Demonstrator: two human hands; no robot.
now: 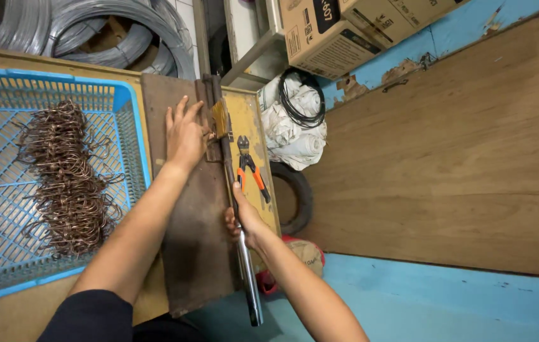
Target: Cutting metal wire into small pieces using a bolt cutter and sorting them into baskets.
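Observation:
My left hand [184,133] lies flat, fingers spread, on a dark rusty metal plate [190,240] and presses against the bending jig's block [217,120] at the plate's far end. My right hand [241,218] is closed around a long steel lever bar [247,278] that runs along the plate's right edge up to the jig. Whether a wire sits under my left fingers is hidden.
A blue plastic basket [124,101] at the left holds a heap of several bent brown wire hooks [67,183]. Orange-handled cutters [248,168] lie on the yellow board [250,107]. Wire coils [92,31], cardboard boxes [326,38], a white sack with black cable [298,120] and a tyre [298,196] stand around.

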